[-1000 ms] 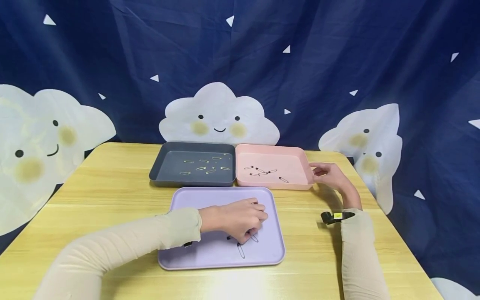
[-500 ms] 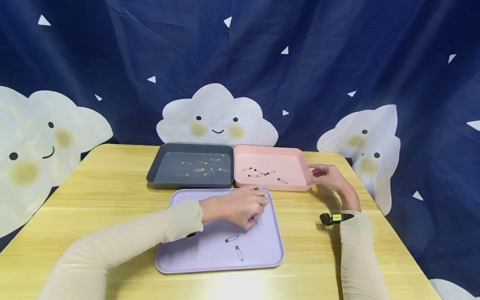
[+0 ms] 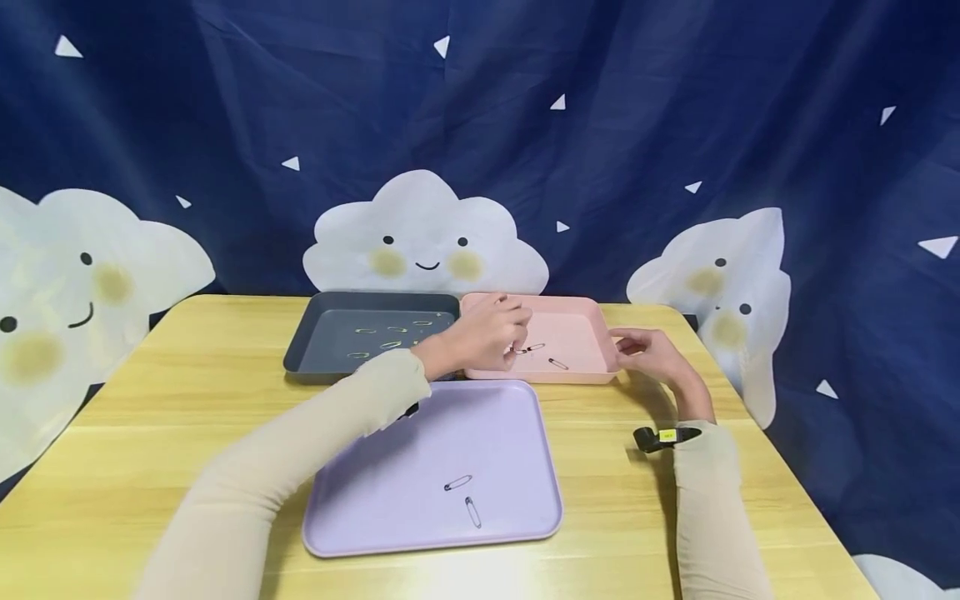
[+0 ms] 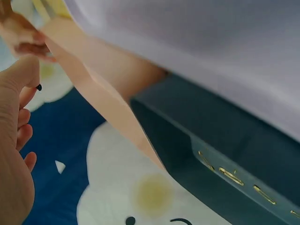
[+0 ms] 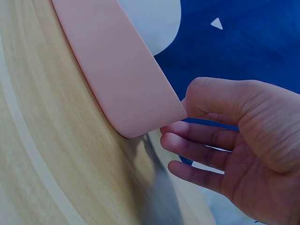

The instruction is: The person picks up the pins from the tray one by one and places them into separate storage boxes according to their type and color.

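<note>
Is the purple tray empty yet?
Not empty. Two safety pins lie on the purple tray, near its front edge.

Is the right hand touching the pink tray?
Touching. The right wrist view shows the right hand with fingertips against the pink tray at its corner.

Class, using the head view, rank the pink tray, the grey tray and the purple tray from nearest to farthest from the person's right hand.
1. Pink tray: beside the right hand, at its right edge.
2. Purple tray: nearer the person, left.
3. Grey tray: far left, beyond the pink one.
</note>
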`<action>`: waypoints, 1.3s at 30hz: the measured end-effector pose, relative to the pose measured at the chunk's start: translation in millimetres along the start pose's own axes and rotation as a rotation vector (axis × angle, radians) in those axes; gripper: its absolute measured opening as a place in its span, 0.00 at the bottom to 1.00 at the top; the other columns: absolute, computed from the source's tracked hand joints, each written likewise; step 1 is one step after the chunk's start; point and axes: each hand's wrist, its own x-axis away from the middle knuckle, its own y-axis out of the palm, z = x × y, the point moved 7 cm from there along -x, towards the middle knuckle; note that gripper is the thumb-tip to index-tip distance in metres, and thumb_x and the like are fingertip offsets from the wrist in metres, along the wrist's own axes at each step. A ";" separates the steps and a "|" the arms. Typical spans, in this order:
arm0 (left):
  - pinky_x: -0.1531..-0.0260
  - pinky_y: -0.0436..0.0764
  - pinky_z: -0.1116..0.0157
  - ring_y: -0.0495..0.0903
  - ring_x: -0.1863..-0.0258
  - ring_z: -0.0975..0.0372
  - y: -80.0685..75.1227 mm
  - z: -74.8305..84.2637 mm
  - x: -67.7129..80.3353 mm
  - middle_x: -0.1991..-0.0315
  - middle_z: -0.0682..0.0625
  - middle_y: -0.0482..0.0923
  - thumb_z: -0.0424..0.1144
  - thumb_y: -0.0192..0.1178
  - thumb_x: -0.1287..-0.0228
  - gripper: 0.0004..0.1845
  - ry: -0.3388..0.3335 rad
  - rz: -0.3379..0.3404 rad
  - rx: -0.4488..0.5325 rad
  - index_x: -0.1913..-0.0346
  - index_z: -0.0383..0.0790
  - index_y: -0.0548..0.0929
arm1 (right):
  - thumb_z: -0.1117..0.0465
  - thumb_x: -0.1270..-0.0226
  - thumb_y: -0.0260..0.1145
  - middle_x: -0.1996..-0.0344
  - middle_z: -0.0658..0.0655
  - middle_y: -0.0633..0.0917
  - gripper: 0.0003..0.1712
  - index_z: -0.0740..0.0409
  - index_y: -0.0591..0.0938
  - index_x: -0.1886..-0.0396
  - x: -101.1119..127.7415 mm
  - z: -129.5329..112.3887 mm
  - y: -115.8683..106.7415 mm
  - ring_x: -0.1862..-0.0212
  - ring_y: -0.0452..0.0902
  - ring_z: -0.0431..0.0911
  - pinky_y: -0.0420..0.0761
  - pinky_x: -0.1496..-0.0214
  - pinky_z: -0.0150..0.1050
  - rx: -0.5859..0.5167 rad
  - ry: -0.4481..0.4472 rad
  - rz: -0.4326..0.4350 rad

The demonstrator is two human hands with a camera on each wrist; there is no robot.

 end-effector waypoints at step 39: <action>0.45 0.70 0.57 0.72 0.46 0.56 72.4 -57.2 -37.9 0.48 0.52 0.75 0.55 0.66 0.46 0.23 -0.334 -0.303 -0.096 0.49 0.50 0.80 | 0.71 0.39 0.70 0.55 0.73 0.86 0.30 0.71 0.78 0.36 -3.3 2.5 1.2 0.58 0.82 0.46 0.78 0.59 0.26 -0.010 -0.004 0.010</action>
